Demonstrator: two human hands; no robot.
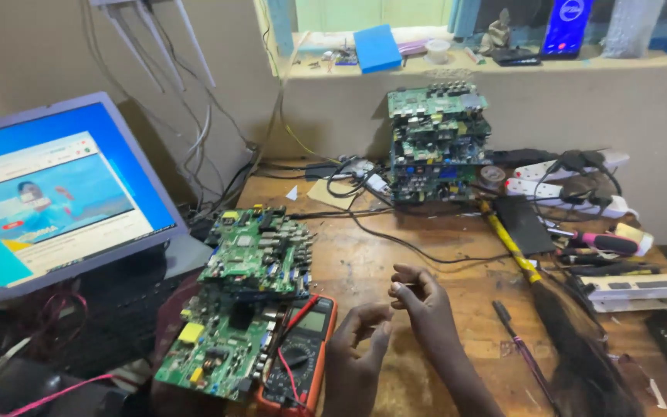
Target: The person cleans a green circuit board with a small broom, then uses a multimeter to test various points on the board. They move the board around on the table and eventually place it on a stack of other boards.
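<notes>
My right hand (pixel 424 300) hovers over the wooden bench (pixel 364 262), thumb and fingers pinched on a tiny thin piece (pixel 404 286) too small to identify. My left hand (pixel 358 346) is just below and left of it, fingers curled together with the tips close to the right hand; nothing shows in it. Left of my hands lies an orange multimeter (pixel 303 351) with red and black leads. It rests partly on a green circuit board (pixel 214 351), and a second green board (pixel 258 251) lies behind that one.
A stack of circuit boards (pixel 435 143) stands at the back. An open laptop (pixel 55 193) sits on the left. On the right are a yellow-handled broom (pixel 515 247), a black slab (pixel 523 224), power strips (pixel 573 189), a pink-handled screwdriver (pixel 596 241) and a thin brush (pixel 519 344). Cables trail across the bench.
</notes>
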